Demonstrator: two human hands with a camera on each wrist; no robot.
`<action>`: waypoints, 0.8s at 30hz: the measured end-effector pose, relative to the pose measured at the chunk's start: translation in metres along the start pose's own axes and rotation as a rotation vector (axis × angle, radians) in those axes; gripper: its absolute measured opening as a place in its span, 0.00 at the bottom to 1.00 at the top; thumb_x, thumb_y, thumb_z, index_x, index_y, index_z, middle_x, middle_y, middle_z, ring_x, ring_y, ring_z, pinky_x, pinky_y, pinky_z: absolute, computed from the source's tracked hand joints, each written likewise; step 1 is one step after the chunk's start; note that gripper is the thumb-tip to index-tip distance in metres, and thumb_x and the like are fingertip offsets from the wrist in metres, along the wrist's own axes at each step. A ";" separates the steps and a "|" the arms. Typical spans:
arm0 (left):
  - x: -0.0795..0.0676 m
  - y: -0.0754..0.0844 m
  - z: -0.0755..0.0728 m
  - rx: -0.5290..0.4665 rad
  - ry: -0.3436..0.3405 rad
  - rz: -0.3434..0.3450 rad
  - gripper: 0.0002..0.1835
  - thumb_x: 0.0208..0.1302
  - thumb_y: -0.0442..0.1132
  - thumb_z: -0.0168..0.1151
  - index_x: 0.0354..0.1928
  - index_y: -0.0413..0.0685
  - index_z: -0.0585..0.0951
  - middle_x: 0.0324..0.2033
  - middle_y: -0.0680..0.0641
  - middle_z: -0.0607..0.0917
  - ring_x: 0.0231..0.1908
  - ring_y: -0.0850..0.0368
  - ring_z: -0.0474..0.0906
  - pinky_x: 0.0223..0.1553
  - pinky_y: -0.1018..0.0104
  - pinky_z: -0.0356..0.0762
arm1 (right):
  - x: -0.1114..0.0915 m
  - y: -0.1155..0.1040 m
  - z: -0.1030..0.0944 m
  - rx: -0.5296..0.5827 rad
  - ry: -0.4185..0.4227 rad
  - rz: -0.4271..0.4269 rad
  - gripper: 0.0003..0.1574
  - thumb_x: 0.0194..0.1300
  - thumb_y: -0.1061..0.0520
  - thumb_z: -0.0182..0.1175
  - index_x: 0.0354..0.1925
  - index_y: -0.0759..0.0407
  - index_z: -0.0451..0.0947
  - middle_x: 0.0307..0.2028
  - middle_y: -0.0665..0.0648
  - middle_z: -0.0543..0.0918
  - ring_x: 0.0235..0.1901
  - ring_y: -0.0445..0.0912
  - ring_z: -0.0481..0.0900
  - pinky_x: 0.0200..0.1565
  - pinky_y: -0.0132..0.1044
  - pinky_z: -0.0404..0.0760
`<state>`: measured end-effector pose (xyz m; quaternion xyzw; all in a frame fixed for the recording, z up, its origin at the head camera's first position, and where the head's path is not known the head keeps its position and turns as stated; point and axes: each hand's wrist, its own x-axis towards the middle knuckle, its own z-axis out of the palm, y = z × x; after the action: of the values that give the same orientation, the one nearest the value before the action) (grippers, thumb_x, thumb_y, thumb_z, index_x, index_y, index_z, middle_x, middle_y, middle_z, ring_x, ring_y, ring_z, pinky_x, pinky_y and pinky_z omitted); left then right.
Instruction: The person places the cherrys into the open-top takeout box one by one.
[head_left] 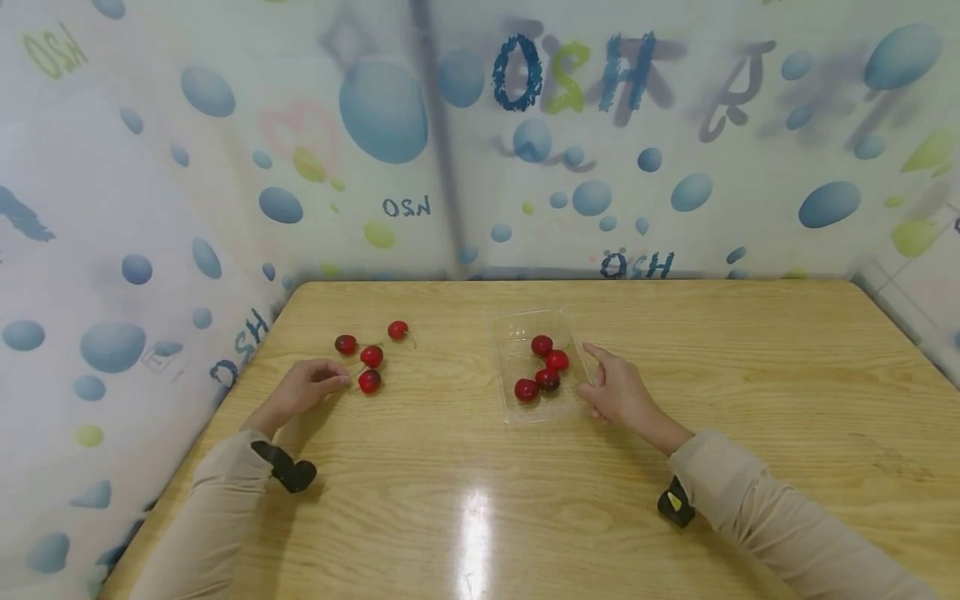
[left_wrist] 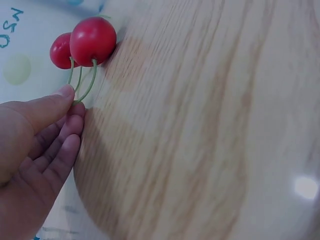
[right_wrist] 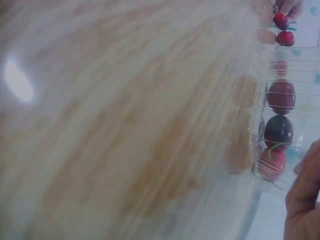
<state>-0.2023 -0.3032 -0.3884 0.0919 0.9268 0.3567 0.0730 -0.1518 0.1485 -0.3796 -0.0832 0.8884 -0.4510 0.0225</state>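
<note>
On the left of the wooden table, my left hand (head_left: 311, 387) pinches a thin green stem (left_wrist: 90, 86) between thumb and fingers. The stem leads to a red cherry (left_wrist: 93, 41); a second cherry (left_wrist: 60, 51) shows behind it. In the head view the nearest cherry (head_left: 370, 382) sits just right of the fingertips, with several others beyond it. My right hand (head_left: 617, 390) is at the right side of a clear plastic box (head_left: 513, 414), index finger stretched along its edge and thumb near the rim. Several dark red cherries (head_left: 527, 390) lie inside the box.
One cherry (head_left: 398, 331) lies a little apart, farther back on the table (head_left: 450, 467). A patterned curtain (head_left: 480, 192) hangs behind the table's back edge and along its left side. Dark wrist straps (head_left: 285, 468) sit over both sleeves.
</note>
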 end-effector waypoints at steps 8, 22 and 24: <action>0.002 0.004 0.004 -0.075 -0.004 0.031 0.11 0.61 0.39 0.56 0.37 0.35 0.76 0.26 0.46 0.78 0.24 0.59 0.70 0.22 0.69 0.69 | 0.000 -0.001 0.000 -0.009 -0.002 0.011 0.40 0.49 0.68 0.53 0.62 0.70 0.55 0.11 0.53 0.67 0.04 0.40 0.67 0.10 0.32 0.67; 0.003 0.016 0.011 -0.078 0.011 0.074 0.12 0.62 0.37 0.54 0.37 0.32 0.76 0.27 0.42 0.79 0.28 0.56 0.74 0.28 0.68 0.73 | 0.001 0.000 0.002 -0.013 -0.003 0.019 0.41 0.49 0.67 0.54 0.62 0.69 0.55 0.11 0.53 0.67 0.04 0.41 0.67 0.10 0.33 0.67; 0.003 0.017 0.012 -0.078 0.011 0.076 0.12 0.63 0.38 0.53 0.38 0.32 0.75 0.27 0.42 0.79 0.28 0.56 0.74 0.28 0.69 0.73 | 0.000 0.000 0.002 -0.012 -0.005 0.018 0.41 0.49 0.67 0.53 0.62 0.69 0.55 0.11 0.53 0.67 0.04 0.41 0.67 0.10 0.33 0.67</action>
<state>-0.2006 -0.2828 -0.3859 0.1222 0.9085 0.3955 0.0581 -0.1521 0.1471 -0.3807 -0.0764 0.8916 -0.4454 0.0282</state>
